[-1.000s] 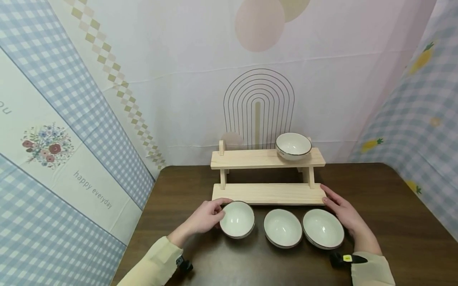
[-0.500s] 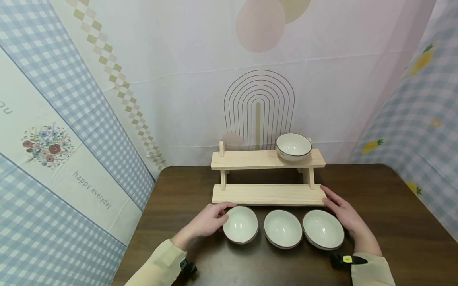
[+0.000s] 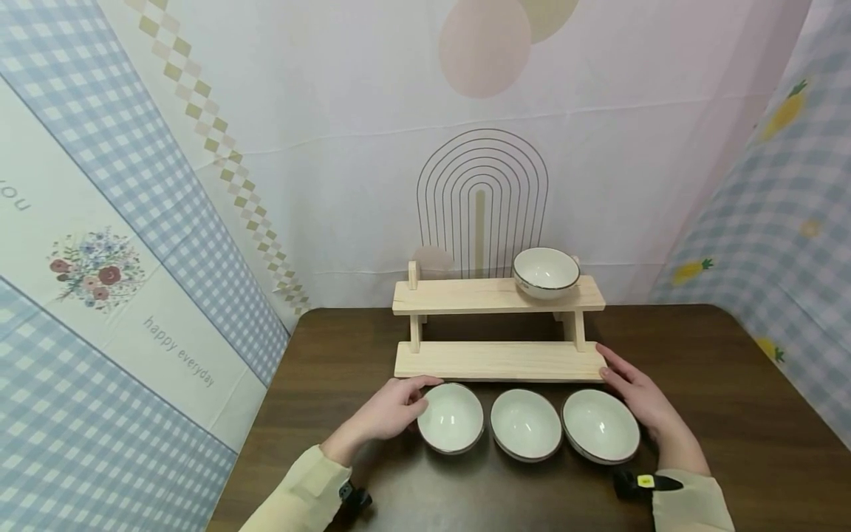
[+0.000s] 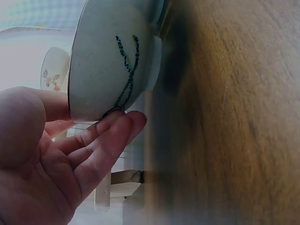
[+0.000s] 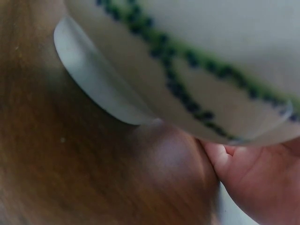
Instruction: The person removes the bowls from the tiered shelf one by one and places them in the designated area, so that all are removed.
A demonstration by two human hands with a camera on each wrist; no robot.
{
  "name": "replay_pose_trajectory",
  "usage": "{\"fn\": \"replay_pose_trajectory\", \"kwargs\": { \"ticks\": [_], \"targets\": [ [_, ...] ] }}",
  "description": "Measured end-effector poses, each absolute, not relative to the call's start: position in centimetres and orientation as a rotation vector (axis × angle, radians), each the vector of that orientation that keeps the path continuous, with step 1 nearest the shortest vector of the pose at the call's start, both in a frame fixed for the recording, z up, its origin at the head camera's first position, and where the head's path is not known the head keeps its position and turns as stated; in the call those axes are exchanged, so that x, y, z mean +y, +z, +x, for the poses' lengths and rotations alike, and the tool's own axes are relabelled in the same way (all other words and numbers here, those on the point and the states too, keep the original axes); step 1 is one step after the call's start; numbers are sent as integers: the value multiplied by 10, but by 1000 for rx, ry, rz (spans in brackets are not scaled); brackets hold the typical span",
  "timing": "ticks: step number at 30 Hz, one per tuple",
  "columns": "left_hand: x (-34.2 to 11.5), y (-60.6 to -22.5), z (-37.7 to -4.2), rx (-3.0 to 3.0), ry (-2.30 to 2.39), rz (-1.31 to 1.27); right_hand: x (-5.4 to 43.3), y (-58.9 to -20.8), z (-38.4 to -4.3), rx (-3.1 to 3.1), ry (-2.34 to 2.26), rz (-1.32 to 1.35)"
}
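In the head view my left hand [image 3: 392, 408] grips the leftmost white bowl [image 3: 452, 419] at its left side, thumb at the dark rim. The left wrist view shows the fingers [image 4: 105, 145] under this bowl's outer wall, which bears a dark crossing line pattern. My right hand [image 3: 640, 391] touches the right end of a two-tier wooden rack [image 3: 492, 360], index finger and thumb fairly straight; its other fingers are hidden. Just in front of it sits the rightmost bowl [image 3: 600, 426], which covers much of the right wrist view. A middle bowl [image 3: 526, 425] stands between the two.
Another white bowl [image 3: 546, 272] stands at the right of the rack's upper shelf [image 3: 459, 294]. The dark wooden table [image 3: 718, 384] runs back to a printed cloth backdrop [image 3: 359, 207]. Wrist cameras are strapped at both cuffs.
My left hand has moved the leftmost bowl right and slightly toward me, nearer the middle bowl. The right hand, the rack and the other bowls stay where they were.
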State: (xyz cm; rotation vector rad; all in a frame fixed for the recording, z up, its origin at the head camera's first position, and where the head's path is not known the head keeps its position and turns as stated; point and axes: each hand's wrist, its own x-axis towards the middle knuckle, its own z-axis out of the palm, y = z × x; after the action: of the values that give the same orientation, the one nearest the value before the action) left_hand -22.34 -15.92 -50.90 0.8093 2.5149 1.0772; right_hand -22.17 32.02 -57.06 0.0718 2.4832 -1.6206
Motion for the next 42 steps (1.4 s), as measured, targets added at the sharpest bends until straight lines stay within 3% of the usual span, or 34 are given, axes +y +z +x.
{"fn": "replay_pose_trajectory", "kwargs": {
  "ticks": [42],
  "targets": [
    [-153, -514, -218, 2488, 1098, 786, 321, -567, -219, 2488, -1615, 70]
  ]
}}
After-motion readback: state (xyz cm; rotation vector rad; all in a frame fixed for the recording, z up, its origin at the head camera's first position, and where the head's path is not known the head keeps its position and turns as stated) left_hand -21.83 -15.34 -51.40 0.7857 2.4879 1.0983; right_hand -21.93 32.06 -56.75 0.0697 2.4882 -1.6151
